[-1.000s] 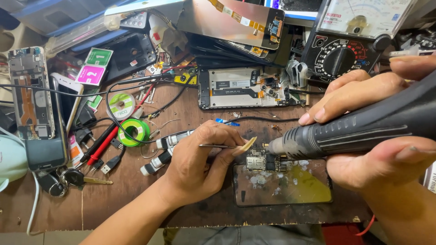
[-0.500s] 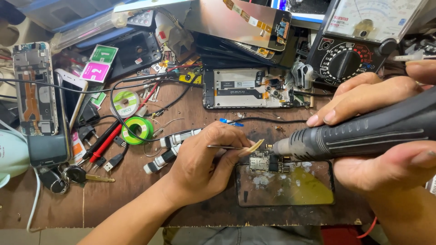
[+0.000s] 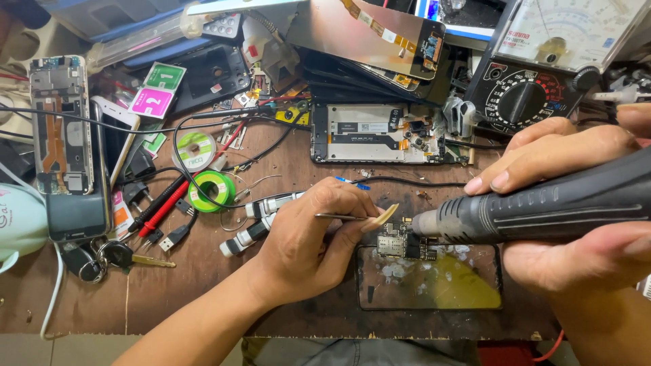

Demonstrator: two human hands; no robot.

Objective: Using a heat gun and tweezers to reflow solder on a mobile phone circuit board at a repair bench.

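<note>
My left hand pinches thin metal tweezers whose tips point right, toward a small circuit board. The board lies at the top left of a dark glass panel smeared with yellow and white residue. My right hand wraps around a thick black hot-air handpiece. Its metal nozzle hovers just over the board's right side, a finger's width from the tweezer tips.
An opened phone lies behind the board, an analog multimeter at the back right. To the left sit green solder wire, red and black probes, keys, another stripped phone frame and tangled black cables.
The view has shifted slightly. The nozzle stays over the board and the tweezers hold almost still beside it.
</note>
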